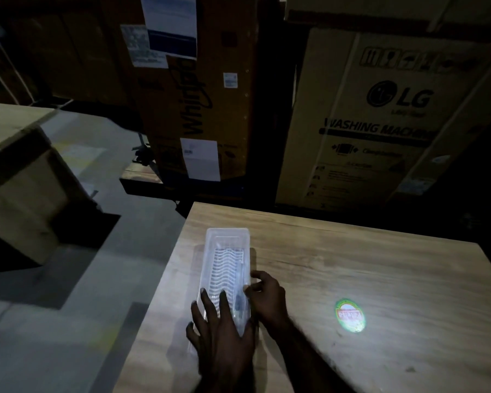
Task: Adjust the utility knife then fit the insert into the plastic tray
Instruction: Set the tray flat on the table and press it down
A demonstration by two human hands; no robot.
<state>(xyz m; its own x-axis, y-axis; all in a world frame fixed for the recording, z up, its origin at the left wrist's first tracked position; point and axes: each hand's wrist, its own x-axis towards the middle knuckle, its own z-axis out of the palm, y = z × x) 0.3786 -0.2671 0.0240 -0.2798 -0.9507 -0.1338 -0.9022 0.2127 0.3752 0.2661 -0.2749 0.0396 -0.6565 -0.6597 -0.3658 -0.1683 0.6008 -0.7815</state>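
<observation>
- Clear plastic tray, lower centre of frame, on wooden tabletop; ribbed insert inside.
- Left hand spread flat, pressing insert; right hand pinching tray's rim.
- Probably light, thin, flexible, slippery: best held at edges.

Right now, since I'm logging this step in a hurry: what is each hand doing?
Left hand: open, fingers spread flat on the ribbed insert in the plastic tray.
Right hand: fingers curled against the tray's right edge; grip cannot be told.

left hand: flat, fingers spread | right hand: fingers curled, pinching
</observation>
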